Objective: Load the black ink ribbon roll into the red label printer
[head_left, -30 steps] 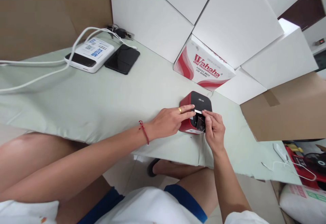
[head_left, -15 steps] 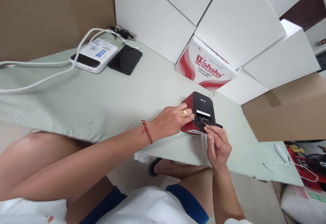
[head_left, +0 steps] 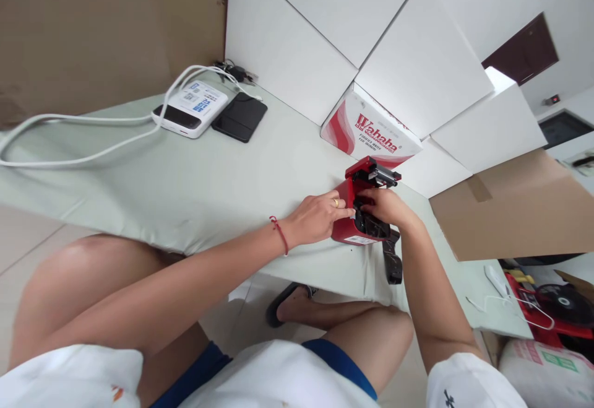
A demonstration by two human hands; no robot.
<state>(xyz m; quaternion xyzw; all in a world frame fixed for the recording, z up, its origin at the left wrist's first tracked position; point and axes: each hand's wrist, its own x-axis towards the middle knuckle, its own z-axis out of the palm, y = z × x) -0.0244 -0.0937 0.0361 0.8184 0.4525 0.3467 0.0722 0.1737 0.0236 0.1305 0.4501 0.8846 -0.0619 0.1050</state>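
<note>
A small red and black device (head_left: 342, 230) stands on the pale green cloth with its lid (head_left: 371, 171) raised, showing a dark inside. My left hand (head_left: 320, 216) rests against the device's left side, fingers stretched toward its front edge. My right hand (head_left: 383, 205) reaches into the open device from the right; its fingertips are partly hidden inside, so what they touch is unclear. A dark, glossy strip (head_left: 393, 262) hangs out at the device's lower right, over the cloth.
Behind the device stand a Wahaha carton (head_left: 371, 128) and white boxes (head_left: 292, 43). A white power bank (head_left: 192, 109) with a cable, a black phone (head_left: 240, 116) and keys (head_left: 236, 72) lie at the left. Cardboard (head_left: 505, 210) stands at the right.
The device's lid has swung up. My right hand has moved from the front of the device into its inside, and the dark strip now hangs lower at the right.
</note>
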